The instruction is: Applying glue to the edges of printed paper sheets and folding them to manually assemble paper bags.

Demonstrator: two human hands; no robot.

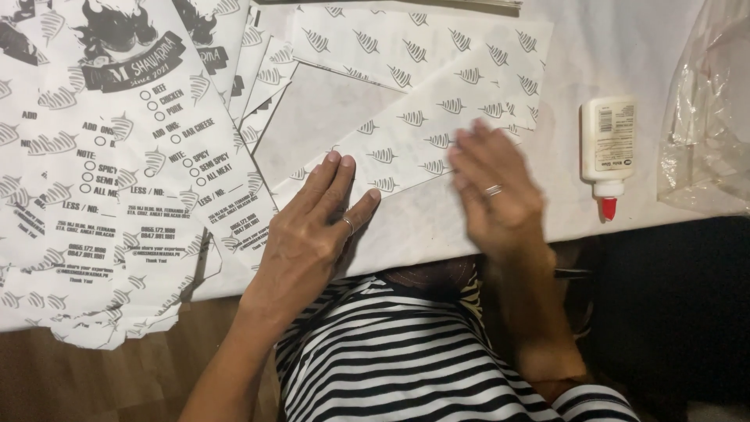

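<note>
Neither grip closes on anything: the left hand [316, 230] lies flat with fingers spread on the lower edge of a folded white patterned paper sheet [414, 129], and the right hand [492, 191], blurred, presses flat on the same sheet's right part. That sheet rests slantwise on the white-covered desk [625, 39] just in front of the person's striped shirt [406, 359]. Printed paper bags [117, 156] are stacked at left, while a white glue bottle [607, 152] with a red tip and a clear plastic bag [707, 117] lie at right.
</note>
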